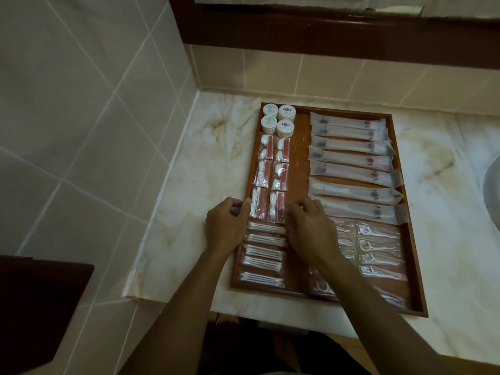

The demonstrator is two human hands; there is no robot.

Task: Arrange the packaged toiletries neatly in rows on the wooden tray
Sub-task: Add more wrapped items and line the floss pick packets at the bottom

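A wooden tray point(299, 169) lies on a marble counter point(205, 163). Along its left side stand round white containers point(277, 120), then two columns of red-and-white packets point(273, 169), then stacked cotton swab packets point(263, 255). Long frosted sleeves point(351, 169) fill the right side, with floss pick packets point(378, 247) below them. My left hand point(227, 226) sits at the tray's left rim, thumb and forefinger pinched on the nearest left red-and-white packet point(258, 204). My right hand point(311, 228) is curled against the right edge of the neighbouring packet point(277, 209); its grip is hidden.
Tiled walls meet at the counter's back left corner. A dark wooden mirror frame point(324, 31) hangs above the counter. A sink's rim point(492, 190) shows at the far right. Dark wooden furniture point(40, 307) stands low on the left.
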